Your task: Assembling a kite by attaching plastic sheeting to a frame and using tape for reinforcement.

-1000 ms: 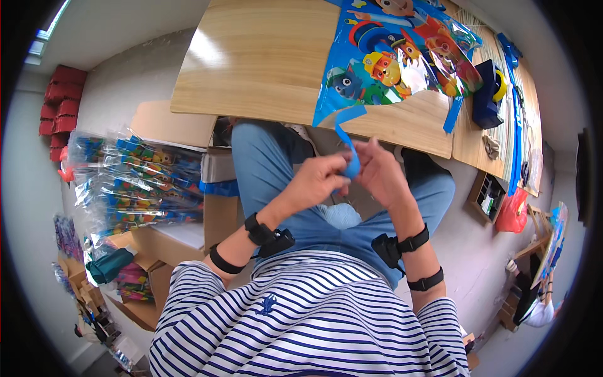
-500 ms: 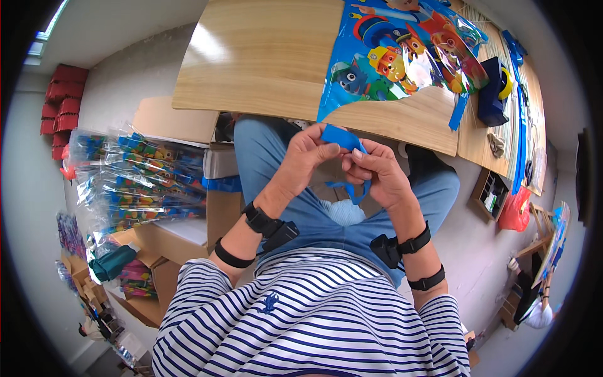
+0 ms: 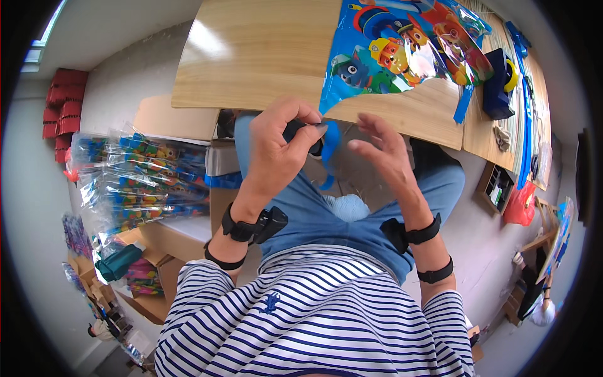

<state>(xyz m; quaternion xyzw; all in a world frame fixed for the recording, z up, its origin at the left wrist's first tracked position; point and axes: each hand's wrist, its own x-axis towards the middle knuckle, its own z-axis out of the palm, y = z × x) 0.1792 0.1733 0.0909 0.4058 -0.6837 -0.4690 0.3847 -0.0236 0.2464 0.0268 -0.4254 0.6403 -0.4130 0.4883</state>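
Note:
My left hand is closed in a pinch at the table's near edge, gripping one end of a blue fabric strip. The strip dangles from the fingertips over my lap, narrowing toward its lower end. To the right, my right hand is apart from the strip, with its fingers spread and nothing in them. Just beyond both hands lies a glossy printed sheet with cartoon dogs and a blue border. Its near left corner reaches the table edge close to my left fingertips; whether it touches the strip is unclear.
The wooden table spans the front. At its right stand a dark blue tape dispenser and long thin rods. On my left, plastic-wrapped printed packs lie over cardboard boxes. A red bag is low at right.
Both hands held the blue strip before. My right hand has let go and opened, moving slightly up. My left hand has shifted left, and the strip now hangs down from it.

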